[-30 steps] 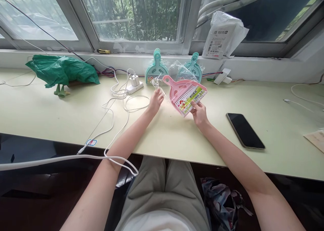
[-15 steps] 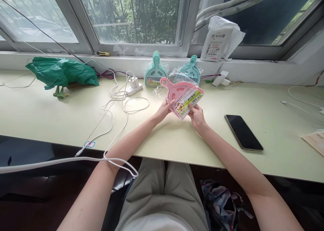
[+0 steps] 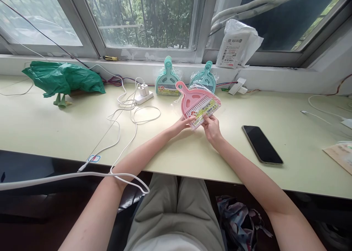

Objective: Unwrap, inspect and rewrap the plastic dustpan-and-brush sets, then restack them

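A pink dustpan and brush set [image 3: 195, 101] in clear plastic wrap is held tilted above the table, its handle pointing up and to the left. My left hand [image 3: 183, 124] grips its lower left edge, the thumb lying on the front. With thumb and fingers, my right hand [image 3: 211, 127] pinches the bottom edge near the printed label. Behind it, green dustpan sets [image 3: 168, 76] lean against the wall below the window. More green dustpan sets [image 3: 205, 78] stand to their right, partly hidden by the pink one.
A black phone [image 3: 262, 144] lies right of my hands. White cables [image 3: 119, 133] run over the table's left side from a power strip [image 3: 144, 97] and across my left forearm. A green plastic bag [image 3: 66, 78] sits at the far left, a white package [image 3: 236, 45] on the sill.
The pink set has turned slightly, its handle now more upright. My left hand has slid lower along its edge. The whole view has shifted a little.
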`<state>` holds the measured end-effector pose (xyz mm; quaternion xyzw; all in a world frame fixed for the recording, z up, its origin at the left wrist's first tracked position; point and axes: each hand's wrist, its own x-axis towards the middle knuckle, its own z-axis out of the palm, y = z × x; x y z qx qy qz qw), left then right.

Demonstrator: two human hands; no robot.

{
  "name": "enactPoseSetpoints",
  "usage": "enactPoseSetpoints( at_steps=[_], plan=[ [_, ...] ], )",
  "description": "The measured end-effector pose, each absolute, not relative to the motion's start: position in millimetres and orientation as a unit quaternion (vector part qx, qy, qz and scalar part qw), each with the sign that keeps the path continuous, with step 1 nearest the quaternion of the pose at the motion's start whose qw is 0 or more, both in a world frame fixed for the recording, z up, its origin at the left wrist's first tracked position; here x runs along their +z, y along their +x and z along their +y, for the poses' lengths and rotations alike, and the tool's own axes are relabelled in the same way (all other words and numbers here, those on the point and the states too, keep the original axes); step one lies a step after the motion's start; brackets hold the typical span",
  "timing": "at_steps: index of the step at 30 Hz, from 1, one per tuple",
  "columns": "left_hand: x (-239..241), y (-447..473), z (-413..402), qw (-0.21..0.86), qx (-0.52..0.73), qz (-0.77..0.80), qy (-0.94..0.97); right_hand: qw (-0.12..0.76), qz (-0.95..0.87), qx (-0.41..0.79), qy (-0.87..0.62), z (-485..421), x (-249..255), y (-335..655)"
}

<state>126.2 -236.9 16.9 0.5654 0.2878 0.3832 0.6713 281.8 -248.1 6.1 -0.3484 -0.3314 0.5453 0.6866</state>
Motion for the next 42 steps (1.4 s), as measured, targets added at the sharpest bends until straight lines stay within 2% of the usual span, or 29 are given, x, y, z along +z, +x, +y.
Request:
enactPoseSetpoints(
  at_steps=[3,10,16,25,28,35,38,42],
  plan=[
    [21.7,124.4,-237.1,0.665,0.384,0.292,0.569,0.687,-0.329,0.546,-0.349,-249.2,5.6,280.0],
    [17.9,129.4,-248.5,0.694,0.284,0.247,0.614,0.696,-0.330,0.532,-0.351,-248.9,7.7,282.8],
    [21.2,122.7,-234.4,0.679,0.410,0.253,0.554,0.705,-0.320,0.530,-0.345,-245.0,4.9,284.3],
    [21.0,124.3,-235.3,0.638,0.426,0.325,0.553,0.693,-0.319,0.526,-0.376,-247.6,3.2,280.8],
    [16.4,125.8,-234.2,0.630,0.431,0.345,0.547,0.677,-0.324,0.534,-0.390,-246.9,4.2,281.7],
    [18.0,115.7,-217.5,0.653,0.468,0.382,0.457,0.575,-0.346,0.590,-0.449,-231.9,6.2,307.5],
    [17.6,102.1,-203.5,0.658,0.479,0.422,0.400,0.592,-0.366,0.519,-0.496,-224.9,4.5,325.2],
    [13.8,82.5,-188.3,0.679,0.461,0.420,0.388,0.591,-0.510,0.289,-0.554,-219.0,4.7,344.3]
  ],
)
